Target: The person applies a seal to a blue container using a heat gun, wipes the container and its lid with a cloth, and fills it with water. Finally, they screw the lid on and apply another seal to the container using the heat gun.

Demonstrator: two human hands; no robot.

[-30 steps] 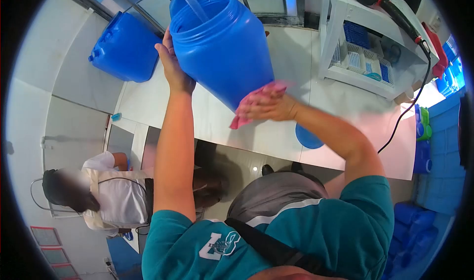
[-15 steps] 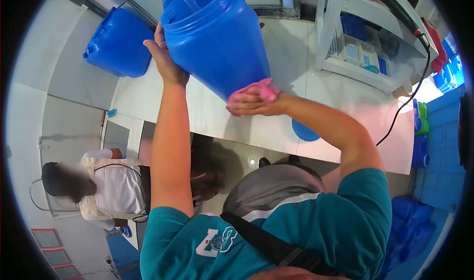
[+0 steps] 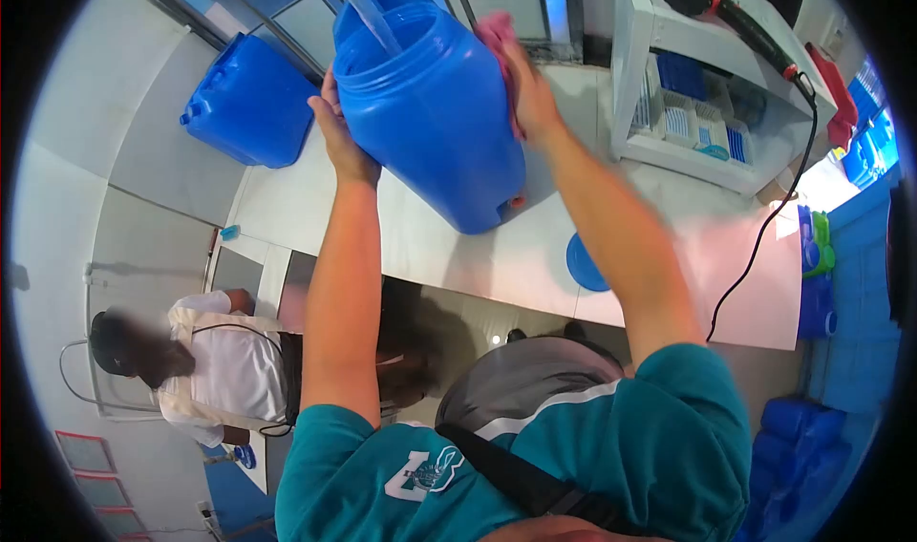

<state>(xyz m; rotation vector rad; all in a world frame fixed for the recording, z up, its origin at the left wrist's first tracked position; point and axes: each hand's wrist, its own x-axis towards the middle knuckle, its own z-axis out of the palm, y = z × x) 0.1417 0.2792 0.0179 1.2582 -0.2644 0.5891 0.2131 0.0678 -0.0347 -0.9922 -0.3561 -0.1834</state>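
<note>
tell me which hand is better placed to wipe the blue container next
Probably the right hand: it holds the pink cloth against the right side of the blue container. The left hand is at the opposite side near the open mouth, seemingly steadying it, with no cloth visible.

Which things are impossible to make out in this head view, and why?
All in the head view:
Bottom inside the held blue container: hidden by its walls.
Upper end of the clear tube: cut off by top edge.
Most fingers of the left hand: behind the container.
Part of the pink cloth: covered by the right hand.
</note>
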